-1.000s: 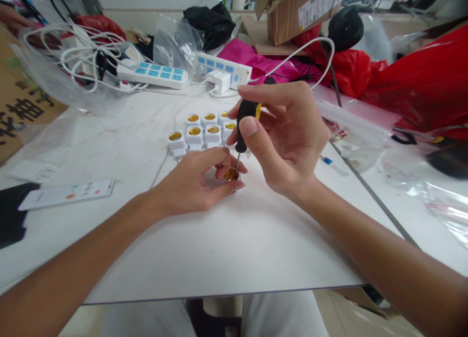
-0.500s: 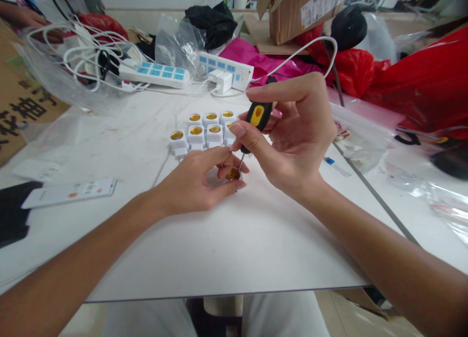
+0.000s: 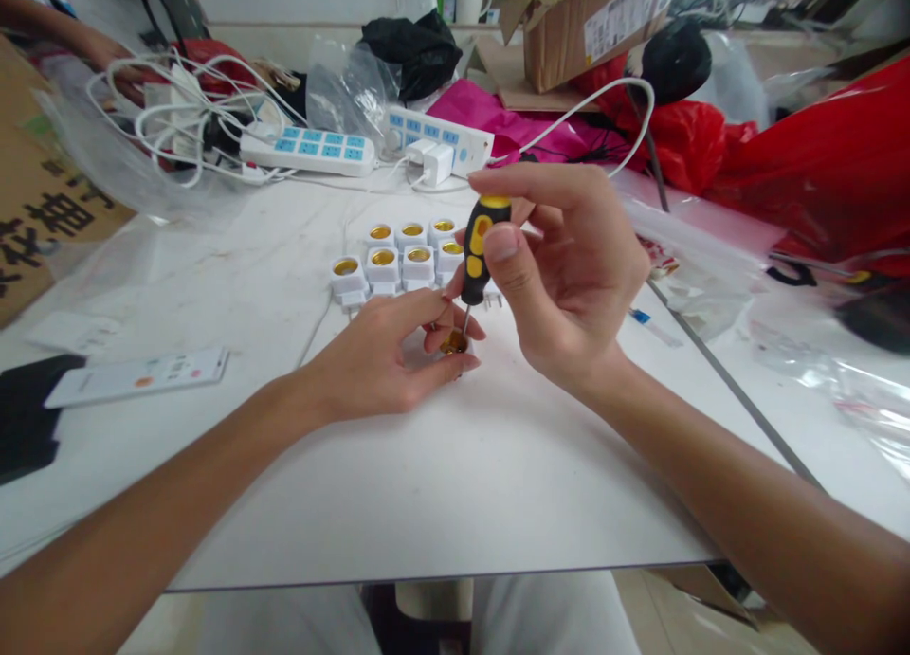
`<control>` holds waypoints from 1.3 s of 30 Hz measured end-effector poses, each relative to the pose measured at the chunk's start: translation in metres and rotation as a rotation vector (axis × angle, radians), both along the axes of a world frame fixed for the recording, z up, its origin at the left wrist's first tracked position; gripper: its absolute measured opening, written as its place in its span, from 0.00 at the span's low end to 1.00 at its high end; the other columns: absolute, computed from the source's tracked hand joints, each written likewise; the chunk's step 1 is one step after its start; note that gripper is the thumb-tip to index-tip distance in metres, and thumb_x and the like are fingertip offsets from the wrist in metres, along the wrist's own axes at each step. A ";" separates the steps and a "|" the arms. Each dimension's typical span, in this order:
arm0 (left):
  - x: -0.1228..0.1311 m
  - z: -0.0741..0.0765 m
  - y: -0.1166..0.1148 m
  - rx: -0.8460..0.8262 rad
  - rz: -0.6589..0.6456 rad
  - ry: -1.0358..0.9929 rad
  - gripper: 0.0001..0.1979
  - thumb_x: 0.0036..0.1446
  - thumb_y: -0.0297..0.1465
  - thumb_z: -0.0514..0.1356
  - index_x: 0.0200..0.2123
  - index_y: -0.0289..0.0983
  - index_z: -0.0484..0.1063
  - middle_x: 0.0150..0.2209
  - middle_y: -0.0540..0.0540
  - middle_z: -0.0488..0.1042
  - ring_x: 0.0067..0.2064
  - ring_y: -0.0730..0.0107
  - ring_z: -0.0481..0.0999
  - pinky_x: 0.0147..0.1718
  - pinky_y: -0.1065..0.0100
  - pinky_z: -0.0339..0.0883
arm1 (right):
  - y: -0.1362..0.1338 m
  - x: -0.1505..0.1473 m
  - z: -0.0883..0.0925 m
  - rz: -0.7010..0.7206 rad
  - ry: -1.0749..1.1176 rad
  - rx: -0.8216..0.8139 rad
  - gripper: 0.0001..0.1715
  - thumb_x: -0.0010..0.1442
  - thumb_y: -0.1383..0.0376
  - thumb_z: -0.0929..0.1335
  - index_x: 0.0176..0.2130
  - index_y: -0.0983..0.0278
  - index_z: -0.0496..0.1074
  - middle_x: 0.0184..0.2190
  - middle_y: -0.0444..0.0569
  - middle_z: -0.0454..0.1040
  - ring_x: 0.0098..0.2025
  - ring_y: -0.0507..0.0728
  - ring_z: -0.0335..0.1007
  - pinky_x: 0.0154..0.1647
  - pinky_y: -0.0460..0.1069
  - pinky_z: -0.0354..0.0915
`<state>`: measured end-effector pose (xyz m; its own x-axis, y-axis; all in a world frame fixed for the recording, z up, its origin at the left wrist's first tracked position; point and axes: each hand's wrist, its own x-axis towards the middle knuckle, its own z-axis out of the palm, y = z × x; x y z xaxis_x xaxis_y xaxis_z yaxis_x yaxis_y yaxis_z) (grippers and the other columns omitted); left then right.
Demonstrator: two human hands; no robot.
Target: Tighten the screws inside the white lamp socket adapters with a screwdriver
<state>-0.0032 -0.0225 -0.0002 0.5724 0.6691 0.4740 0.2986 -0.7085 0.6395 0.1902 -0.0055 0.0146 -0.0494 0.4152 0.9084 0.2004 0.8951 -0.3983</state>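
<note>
My left hand (image 3: 391,352) is closed around a small white lamp socket (image 3: 453,342) with a brass-coloured threaded inside, holding it on the table. Its fingers hide most of the socket's body. In my right hand (image 3: 569,266) is a short screwdriver (image 3: 482,247) with a black and yellow handle, gripped between thumb and fingers. The thin shaft points down into the socket's opening; its tip is hidden inside. Just beyond my hands stand several more white lamp sockets (image 3: 382,268) in rows, openings upward, some with plug pins showing.
Power strips (image 3: 313,151) and tangled white cables (image 3: 191,115) lie at the back left, where another person's hand (image 3: 120,67) reaches in. A white remote control (image 3: 135,376) lies left. Red plastic bags (image 3: 803,153) and a cardboard box (image 3: 597,29) are at the back right.
The screwdriver has turned more upright in my right hand, its handle shifting left and its yellow end now showing. The other person's hand and the cables have moved right. My left hand stays put.
</note>
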 end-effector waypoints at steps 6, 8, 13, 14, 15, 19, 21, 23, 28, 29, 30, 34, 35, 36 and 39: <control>0.000 0.001 0.001 0.008 -0.012 -0.003 0.17 0.64 0.26 0.72 0.33 0.41 0.65 0.36 0.52 0.84 0.39 0.68 0.87 0.41 0.68 0.78 | 0.001 -0.003 -0.003 -0.010 0.027 -0.058 0.15 0.75 0.48 0.73 0.53 0.53 0.79 0.48 0.48 0.80 0.45 0.58 0.82 0.39 0.51 0.85; 0.000 0.002 0.000 0.001 -0.009 0.001 0.17 0.64 0.26 0.72 0.32 0.41 0.64 0.36 0.52 0.83 0.39 0.68 0.87 0.40 0.68 0.78 | 0.002 -0.004 -0.003 -0.001 0.039 -0.056 0.15 0.75 0.47 0.73 0.52 0.53 0.78 0.48 0.48 0.80 0.44 0.58 0.82 0.37 0.51 0.84; 0.000 0.002 0.000 -0.019 -0.011 -0.005 0.20 0.63 0.26 0.72 0.31 0.42 0.62 0.35 0.51 0.83 0.40 0.66 0.87 0.40 0.67 0.78 | 0.005 -0.004 -0.001 -0.004 0.052 -0.065 0.19 0.72 0.44 0.74 0.50 0.53 0.75 0.49 0.50 0.80 0.46 0.60 0.83 0.30 0.49 0.82; 0.000 0.002 0.000 -0.022 -0.012 -0.005 0.20 0.63 0.26 0.72 0.31 0.42 0.61 0.36 0.51 0.84 0.40 0.66 0.87 0.40 0.67 0.78 | 0.005 -0.003 -0.001 0.007 0.054 -0.071 0.20 0.71 0.44 0.75 0.50 0.53 0.74 0.47 0.49 0.80 0.45 0.60 0.83 0.29 0.49 0.82; -0.001 0.001 0.000 -0.025 -0.013 -0.005 0.20 0.63 0.27 0.72 0.31 0.42 0.61 0.36 0.50 0.84 0.40 0.66 0.87 0.40 0.67 0.78 | 0.005 -0.003 -0.001 0.015 0.053 -0.078 0.20 0.70 0.44 0.76 0.50 0.53 0.73 0.45 0.48 0.79 0.45 0.60 0.84 0.29 0.50 0.82; -0.001 -0.001 0.000 -0.021 -0.016 0.000 0.19 0.64 0.28 0.72 0.33 0.42 0.62 0.36 0.51 0.84 0.40 0.66 0.88 0.37 0.68 0.76 | 0.004 -0.002 -0.002 -0.023 0.069 -0.077 0.24 0.67 0.45 0.79 0.49 0.53 0.70 0.39 0.42 0.75 0.40 0.57 0.83 0.33 0.52 0.84; -0.001 -0.001 0.000 -0.012 -0.015 0.002 0.18 0.64 0.27 0.72 0.33 0.42 0.63 0.36 0.51 0.84 0.40 0.67 0.88 0.37 0.69 0.76 | 0.004 -0.003 -0.004 -0.045 0.077 -0.061 0.24 0.67 0.45 0.79 0.49 0.54 0.71 0.40 0.43 0.75 0.40 0.57 0.83 0.34 0.52 0.85; 0.000 0.000 0.000 -0.005 -0.012 0.004 0.17 0.64 0.26 0.72 0.34 0.41 0.64 0.35 0.52 0.84 0.40 0.67 0.88 0.38 0.69 0.76 | 0.003 -0.004 -0.006 -0.045 0.072 -0.054 0.22 0.68 0.46 0.79 0.48 0.54 0.72 0.41 0.44 0.76 0.40 0.57 0.83 0.35 0.53 0.85; 0.001 0.002 -0.001 0.000 -0.006 -0.003 0.18 0.63 0.26 0.72 0.32 0.42 0.63 0.34 0.52 0.83 0.41 0.65 0.89 0.40 0.67 0.77 | 0.001 -0.008 -0.008 -0.028 0.066 -0.049 0.20 0.69 0.46 0.78 0.45 0.55 0.73 0.38 0.43 0.76 0.35 0.56 0.80 0.30 0.52 0.82; 0.001 0.002 -0.001 -0.002 -0.006 -0.003 0.19 0.63 0.26 0.72 0.32 0.42 0.62 0.34 0.52 0.82 0.41 0.65 0.89 0.41 0.67 0.77 | 0.001 -0.009 -0.008 -0.020 0.087 -0.041 0.20 0.68 0.46 0.78 0.44 0.55 0.73 0.37 0.43 0.75 0.33 0.55 0.79 0.28 0.51 0.81; 0.001 0.002 0.000 -0.004 -0.006 -0.005 0.19 0.63 0.26 0.72 0.32 0.42 0.62 0.33 0.52 0.82 0.42 0.64 0.89 0.41 0.67 0.77 | 0.001 -0.010 -0.008 -0.011 0.113 -0.037 0.21 0.67 0.46 0.79 0.43 0.55 0.73 0.36 0.42 0.74 0.31 0.54 0.78 0.25 0.50 0.79; 0.000 0.002 0.000 -0.066 -0.026 -0.013 0.20 0.63 0.27 0.72 0.32 0.42 0.61 0.36 0.50 0.85 0.47 0.61 0.90 0.44 0.66 0.77 | 0.004 -0.014 -0.007 0.011 0.226 -0.069 0.24 0.64 0.48 0.82 0.40 0.55 0.69 0.33 0.38 0.71 0.23 0.50 0.74 0.18 0.47 0.70; 0.000 0.002 0.000 -0.095 -0.039 -0.019 0.21 0.64 0.28 0.72 0.32 0.42 0.61 0.38 0.49 0.86 0.48 0.60 0.90 0.45 0.65 0.77 | 0.007 -0.013 -0.006 0.014 0.267 -0.076 0.26 0.63 0.48 0.82 0.40 0.55 0.68 0.32 0.37 0.70 0.22 0.50 0.74 0.16 0.47 0.68; -0.001 0.002 0.000 -0.127 -0.055 -0.028 0.21 0.65 0.29 0.72 0.32 0.42 0.60 0.40 0.48 0.87 0.50 0.59 0.90 0.46 0.64 0.76 | 0.009 -0.012 -0.004 0.023 0.309 -0.091 0.27 0.63 0.49 0.83 0.40 0.55 0.67 0.30 0.36 0.70 0.21 0.50 0.75 0.16 0.47 0.66; -0.001 0.003 -0.002 -0.219 -0.097 -0.085 0.20 0.70 0.35 0.70 0.34 0.42 0.61 0.43 0.46 0.87 0.52 0.58 0.89 0.49 0.62 0.75 | 0.018 -0.007 0.001 0.070 0.426 -0.225 0.28 0.64 0.47 0.82 0.40 0.53 0.64 0.25 0.33 0.69 0.23 0.55 0.80 0.15 0.48 0.65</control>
<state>-0.0046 -0.0241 0.0030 0.6035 0.7049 0.3727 0.1745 -0.5728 0.8009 0.1833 0.0122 0.0156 0.2724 0.6124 0.7421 -0.0798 0.7830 -0.6169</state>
